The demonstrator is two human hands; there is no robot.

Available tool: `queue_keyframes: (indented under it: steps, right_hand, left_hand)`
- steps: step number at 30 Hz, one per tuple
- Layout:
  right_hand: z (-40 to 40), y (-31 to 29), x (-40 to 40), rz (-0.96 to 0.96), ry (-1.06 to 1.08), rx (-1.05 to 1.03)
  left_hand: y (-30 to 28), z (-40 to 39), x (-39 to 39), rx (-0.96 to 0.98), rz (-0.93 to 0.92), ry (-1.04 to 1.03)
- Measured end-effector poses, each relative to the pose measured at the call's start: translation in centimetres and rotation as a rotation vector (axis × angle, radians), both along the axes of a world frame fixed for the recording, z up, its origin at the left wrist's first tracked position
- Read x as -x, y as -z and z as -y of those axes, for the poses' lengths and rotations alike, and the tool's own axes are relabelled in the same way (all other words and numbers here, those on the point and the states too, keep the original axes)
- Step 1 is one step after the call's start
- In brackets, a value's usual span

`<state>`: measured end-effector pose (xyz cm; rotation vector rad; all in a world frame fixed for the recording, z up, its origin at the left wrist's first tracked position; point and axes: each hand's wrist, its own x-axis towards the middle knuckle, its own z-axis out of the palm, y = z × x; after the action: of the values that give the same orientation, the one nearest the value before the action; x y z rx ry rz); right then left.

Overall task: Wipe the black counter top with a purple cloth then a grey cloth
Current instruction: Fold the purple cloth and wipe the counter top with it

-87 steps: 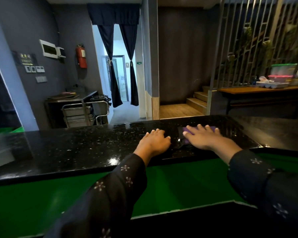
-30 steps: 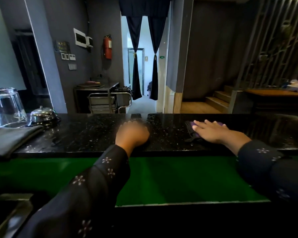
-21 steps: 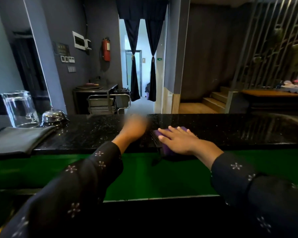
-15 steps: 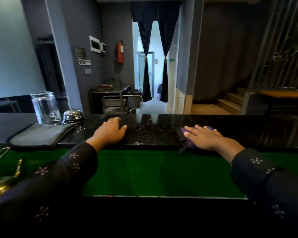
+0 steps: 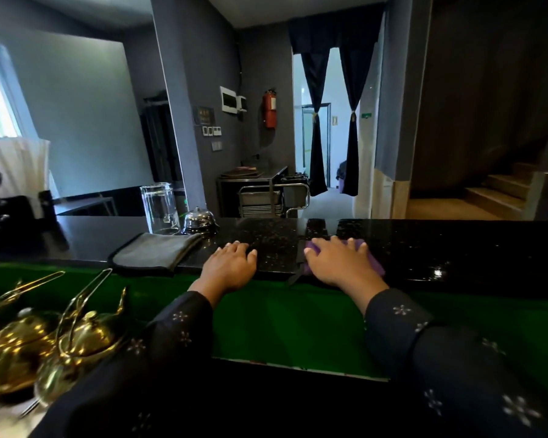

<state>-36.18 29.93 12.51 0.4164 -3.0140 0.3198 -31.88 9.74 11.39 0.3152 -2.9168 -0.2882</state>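
The right hand (image 5: 342, 263) is pressing flat, fingers spread, on the purple cloth (image 5: 372, 259) at the counter (image 5: 456, 248)'s near edge; the left hand (image 5: 230, 263) is resting open, holding nothing. Sweeping left risks bunching the grey cloth (image 5: 154, 251) or knocking the glass (image 5: 159, 205) and bell (image 5: 198, 218); rightward the counter is lying bare.

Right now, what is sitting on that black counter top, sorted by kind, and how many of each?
Cloths: 2, the purple cloth under the right hand and the folded grey cloth
Drinking glasses: 1, the clear glass
Bells: 1, the silver bell
Total: 4 things on the black counter top
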Motion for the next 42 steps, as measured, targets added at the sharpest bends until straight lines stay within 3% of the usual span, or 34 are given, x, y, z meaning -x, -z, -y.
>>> queue_keyframes:
  steps: [3, 8, 14, 23, 28, 35, 39, 42]
  right_hand:
    - [2.8, 0.2, -1.1, -0.033, -0.051, 0.015]
    - [3.7, -0.4, -1.2, 0.155, -0.044, -0.027]
    - [10.6, -0.4, -2.2, 0.167, -0.192, -0.092]
    - [20.3, -1.1, 3.4, 0.207, -0.115, -0.084]
    - [16.0, -1.0, 7.3, 0.198, -0.119, -0.066]
    - [1.8, -1.0, 11.2, 0.241, 0.306, -0.08]
    - [2.9, -1.2, 10.7, 0.252, 0.309, -0.058]
    - [7.6, -1.2, 9.2, 0.223, 0.175, -0.075]
  left_hand:
    - [-0.2, 0.1, 0.1, -0.013, 0.047, 0.022]
    - [-2.6, 3.6, -0.3, 0.059, 0.182, 0.168]
    - [-3.7, 11.0, 0.1, 0.191, 0.162, 0.189]
    - [-1.7, 13.0, 2.4, 0.046, 0.09, 0.218]
    - [-1.6, 13.5, 2.3, 0.066, 0.13, 0.251]
    - [-1.6, 13.0, 2.3, 0.086, 0.141, 0.257]
    - [-1.6, 12.9, 2.4, 0.06, 0.153, 0.25]
    - [-1.7, 13.0, 2.4, 0.056, 0.146, 0.252]
